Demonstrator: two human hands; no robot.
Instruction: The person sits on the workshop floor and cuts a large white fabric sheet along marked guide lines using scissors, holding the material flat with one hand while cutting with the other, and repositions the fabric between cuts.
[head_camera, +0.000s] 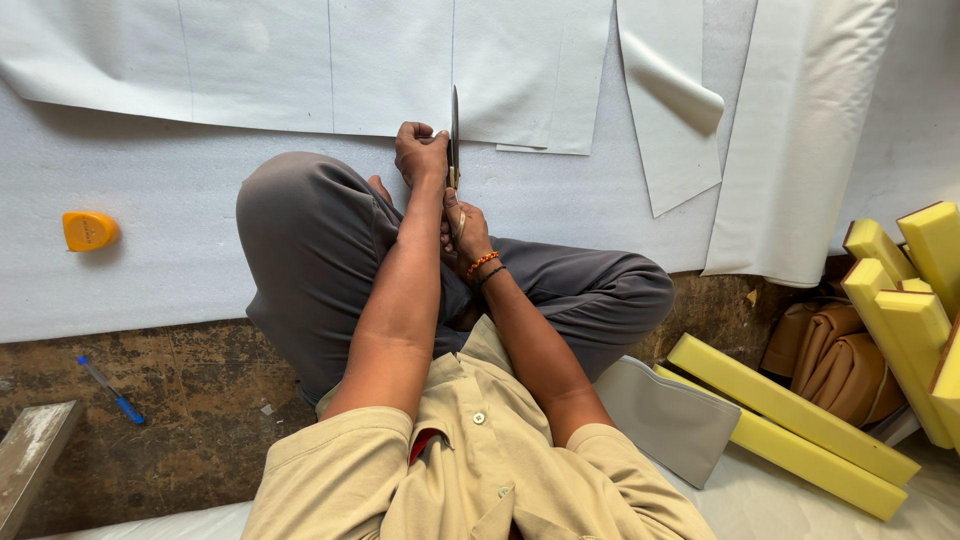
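Nearest the camera is the person's beige buttoned shirt (470, 450), with both bare forearms reaching forward over crossed legs in grey trousers (310, 250). The left hand (421, 153) is clenched, knuckles up, pressing down at the near edge of a large white sheet (300, 65) spread on the floor, just left of the blade. The right hand (466, 228), with an orange bead bracelet (482, 262) and a dark band at the wrist, grips the handles of a pair of scissors (455, 130); the blades point away from the person and stand upright at the sheet's edge, seemingly in line with a thin drawn line, though the cut itself is too small to make out. The sheet lies on white foam matting (150, 200) that covers the floor ahead. An orange tape measure (89, 230) sits well to the left on the matting, and a blue pen (112, 391) lies on the bare brown floor nearer the person. To the right, a narrower strip of white material (670, 110) with a curled corner lies beside a broad white roll (800, 140). Further right are yellow foam blocks (800, 430), tan rolled material (840, 360) and a grey cushion piece (670, 415).
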